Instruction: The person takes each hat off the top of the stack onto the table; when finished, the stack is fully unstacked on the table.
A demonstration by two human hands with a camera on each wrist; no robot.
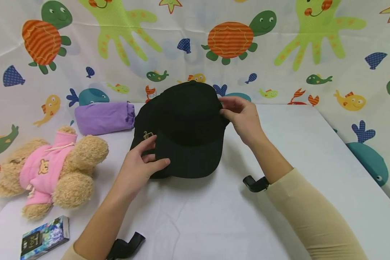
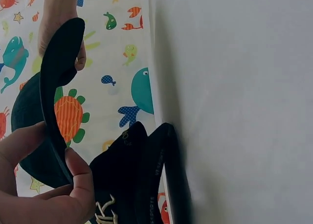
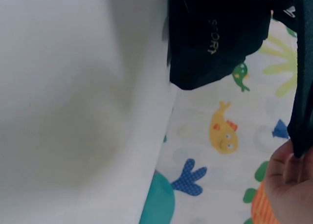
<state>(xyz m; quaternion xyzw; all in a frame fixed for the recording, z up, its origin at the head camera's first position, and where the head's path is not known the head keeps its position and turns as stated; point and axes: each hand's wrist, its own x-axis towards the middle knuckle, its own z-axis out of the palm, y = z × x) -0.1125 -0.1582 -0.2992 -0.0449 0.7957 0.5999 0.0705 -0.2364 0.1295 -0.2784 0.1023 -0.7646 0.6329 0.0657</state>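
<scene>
Both hands hold a plain black cap [image 1: 190, 115] upright over the table, its brim toward me. My left hand [image 1: 134, 169] pinches the brim edge between thumb and fingers, as the left wrist view shows on the cap's brim [image 2: 47, 97]. At the cap's far right edge, my right hand [image 1: 243, 117] pinches the rim; the right wrist view shows these fingers [image 3: 281, 172] closed on it. Behind stands a second black cap [image 2: 127, 175] with gold embroidery, resting on the table and mostly hidden by the first in the head view.
To the left lies a teddy bear [image 1: 50, 166] in a pink hoodie. A purple folded cloth bundle [image 1: 104, 118] sits behind it, and a small patterned box [image 1: 45, 236] is at the front left. A sea-animal curtain [image 1: 182, 43] hangs behind the white table [image 1: 295, 144].
</scene>
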